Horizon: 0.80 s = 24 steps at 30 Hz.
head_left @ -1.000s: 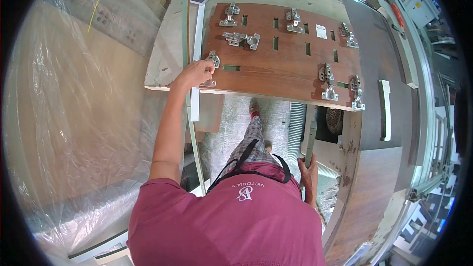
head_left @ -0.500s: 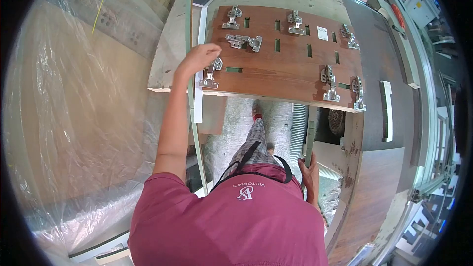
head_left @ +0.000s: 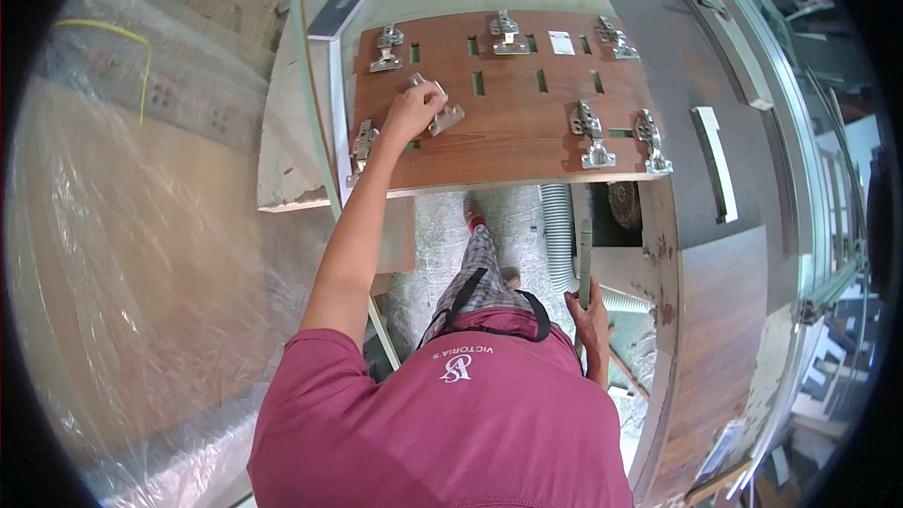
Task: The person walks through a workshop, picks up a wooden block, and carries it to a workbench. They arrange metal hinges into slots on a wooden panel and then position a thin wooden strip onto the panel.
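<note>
A reddish-brown wooden board (head_left: 508, 141) with rectangular slots lies on the bench before me. My left hand (head_left: 414, 113) is closed on a metal cabinet hinge (head_left: 448, 120) over the left part of the board. Other hinges rest on the board: one (head_left: 363, 146) by my left wrist, one (head_left: 386, 49) at the far left, one (head_left: 508, 33) at the far middle and several on the right side. Low at my right side, my right hand (head_left: 590, 322) is wrapped around a narrow greenish-grey strip (head_left: 585, 259) that stands up from it.
Plastic sheeting (head_left: 169, 273) covers a large panel on the left. A long thin strip (head_left: 315, 85) runs beside the board's left edge. A white label (head_left: 562, 43) lies on the board. To the right are a dark bench surface (head_left: 696, 150) and a pale strip (head_left: 717, 165). A ribbed hose (head_left: 557, 235) hangs below.
My left hand has moved right and closed on the hinge, which has turned from lying crosswise to slanting. The whole scene has shifted left as my head turned. My right hand keeps the strip.
</note>
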Available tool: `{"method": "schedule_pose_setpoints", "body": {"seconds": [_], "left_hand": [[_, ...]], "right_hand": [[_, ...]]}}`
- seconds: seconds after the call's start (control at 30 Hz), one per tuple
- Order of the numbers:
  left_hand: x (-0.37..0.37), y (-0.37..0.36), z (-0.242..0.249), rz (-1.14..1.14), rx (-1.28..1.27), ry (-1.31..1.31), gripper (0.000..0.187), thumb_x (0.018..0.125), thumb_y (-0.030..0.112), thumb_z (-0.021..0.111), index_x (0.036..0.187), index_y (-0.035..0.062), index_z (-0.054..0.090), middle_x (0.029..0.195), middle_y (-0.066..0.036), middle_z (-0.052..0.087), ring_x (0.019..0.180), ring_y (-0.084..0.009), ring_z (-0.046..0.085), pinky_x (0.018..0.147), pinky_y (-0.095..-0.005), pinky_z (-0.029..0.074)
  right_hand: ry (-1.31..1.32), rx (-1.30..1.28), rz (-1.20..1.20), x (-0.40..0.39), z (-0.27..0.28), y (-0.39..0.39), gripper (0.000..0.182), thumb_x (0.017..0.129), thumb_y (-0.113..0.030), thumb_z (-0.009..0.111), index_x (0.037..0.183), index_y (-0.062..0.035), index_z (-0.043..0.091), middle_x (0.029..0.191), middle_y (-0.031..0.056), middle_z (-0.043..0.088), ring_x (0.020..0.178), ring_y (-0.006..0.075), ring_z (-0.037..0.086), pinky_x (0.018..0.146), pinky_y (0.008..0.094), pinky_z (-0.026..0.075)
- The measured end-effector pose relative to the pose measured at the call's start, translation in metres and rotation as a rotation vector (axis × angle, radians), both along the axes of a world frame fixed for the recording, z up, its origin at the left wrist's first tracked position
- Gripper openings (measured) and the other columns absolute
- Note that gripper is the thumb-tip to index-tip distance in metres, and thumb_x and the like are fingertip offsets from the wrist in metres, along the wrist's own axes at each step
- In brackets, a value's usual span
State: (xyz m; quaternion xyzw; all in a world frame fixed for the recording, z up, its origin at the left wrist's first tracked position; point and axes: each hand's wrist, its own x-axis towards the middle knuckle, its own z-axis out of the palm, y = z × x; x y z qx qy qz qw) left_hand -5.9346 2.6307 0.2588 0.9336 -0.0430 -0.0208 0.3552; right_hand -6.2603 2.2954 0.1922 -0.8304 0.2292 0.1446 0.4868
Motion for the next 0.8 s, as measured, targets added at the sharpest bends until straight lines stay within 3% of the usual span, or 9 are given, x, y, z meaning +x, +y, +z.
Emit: {"method": "schedule_pose_setpoints", "body": {"seconds": [0.03,0.2,0.37,0.8], "left_hand": [[-0.009,-0.006,0.006,-0.102,0.022,0.022,0.03,0.086,0.035,0.058,0.097,0.007,0.064,0.083,-0.012,0.067,0.076,-0.0253,0.065,0.07,-0.0363,0.048],[-0.041,-0.053,0.009,-0.393,0.01,0.024,0.027,0.087,0.028,0.057,0.097,0.0038,0.062,0.088,-0.015,0.066,0.085,-0.0303,0.064,0.075,-0.0391,0.048],[-0.048,-0.09,0.005,-0.365,0.072,-0.031,0.028,0.088,0.03,0.058,0.097,0.004,0.062,0.094,-0.016,0.066,0.093,-0.0325,0.062,0.08,-0.0425,0.047],[-0.054,-0.12,-0.006,-0.335,0.024,-0.124,0.028,0.087,0.032,0.06,0.1,0.0069,0.06,0.084,-0.014,0.064,0.082,-0.0306,0.062,0.072,-0.0419,0.047]], "right_hand": [[-0.005,-0.018,0.004,0.0,0.001,0.0,0.073,0.081,-0.032,0.067,0.137,0.0031,0.037,0.129,0.0243,0.052,0.121,0.0335,0.051,0.1,0.036,0.039],[0.002,0.01,-0.015,0.004,0.013,0.005,0.069,0.081,-0.031,0.066,0.137,-0.0007,0.039,0.124,0.0247,0.055,0.115,0.0342,0.055,0.095,0.037,0.042],[-0.005,0.033,0.002,0.004,0.012,0.008,0.069,0.081,-0.031,0.066,0.136,-0.0008,0.039,0.124,0.0243,0.055,0.116,0.0346,0.054,0.095,0.0371,0.042],[-0.061,-0.05,-0.03,0.003,0.023,0.01,0.068,0.08,-0.031,0.067,0.135,-0.0016,0.041,0.121,0.0255,0.057,0.114,0.0357,0.056,0.094,0.0384,0.043]]}}
